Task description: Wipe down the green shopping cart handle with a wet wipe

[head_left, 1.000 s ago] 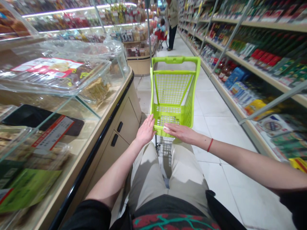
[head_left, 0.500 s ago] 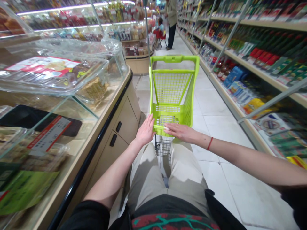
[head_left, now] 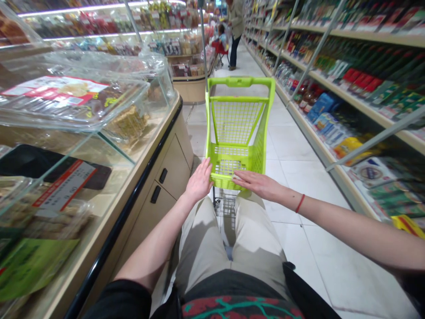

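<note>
A lime-green plastic shopping cart (head_left: 237, 128) stands in the aisle straight ahead, its basket empty. My left hand (head_left: 198, 181) rests flat against the near left corner of the basket, fingers stretched out. My right hand (head_left: 257, 184) lies flat on the near rim of the cart, fingers straight, a red band on its wrist. Neither hand grips anything. My legs in beige trousers are below the cart.
A glass display counter (head_left: 99, 133) with packaged food runs along the left, wooden cabinet doors beneath. Stocked shelves (head_left: 348, 88) line the right. A person (head_left: 235, 31) stands far down the white tiled aisle beside a red cart (head_left: 222, 48).
The cart and both hands have shifted slightly left and forward in view; the hands stay flat on the cart's near rim.
</note>
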The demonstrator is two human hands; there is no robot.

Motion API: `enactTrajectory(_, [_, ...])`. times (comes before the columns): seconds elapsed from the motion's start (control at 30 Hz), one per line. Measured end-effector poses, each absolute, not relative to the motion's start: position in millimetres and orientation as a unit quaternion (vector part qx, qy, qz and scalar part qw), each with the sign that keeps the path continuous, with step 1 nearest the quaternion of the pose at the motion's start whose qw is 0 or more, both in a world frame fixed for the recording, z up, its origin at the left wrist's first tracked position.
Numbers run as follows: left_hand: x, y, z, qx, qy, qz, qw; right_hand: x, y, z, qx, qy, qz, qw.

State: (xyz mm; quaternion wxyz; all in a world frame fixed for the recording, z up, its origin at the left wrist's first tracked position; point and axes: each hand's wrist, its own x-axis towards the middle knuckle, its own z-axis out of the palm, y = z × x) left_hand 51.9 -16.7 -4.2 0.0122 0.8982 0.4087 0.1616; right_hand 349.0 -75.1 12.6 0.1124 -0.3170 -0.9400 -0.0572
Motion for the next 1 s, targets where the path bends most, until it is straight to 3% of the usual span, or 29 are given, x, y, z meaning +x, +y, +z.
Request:
enactTrajectory(0.23, [54, -16, -7, 0.903, 0.397, 0.162, 0.015, 406, -101, 25, -0.344, -0.932, -0.070, 0.086])
enactTrajectory(0.67, [51, -15, -9, 0.903, 0.393, 0.172, 0.015, 250, -39, 9, -0.319, -0.928, -0.070, 0.181])
enactTrajectory(1.0, [48, -13, -4, 0.904, 0.397, 0.155, 0.019, 383, -84, 24, -0.324, -0.940, -0.048, 0.093])
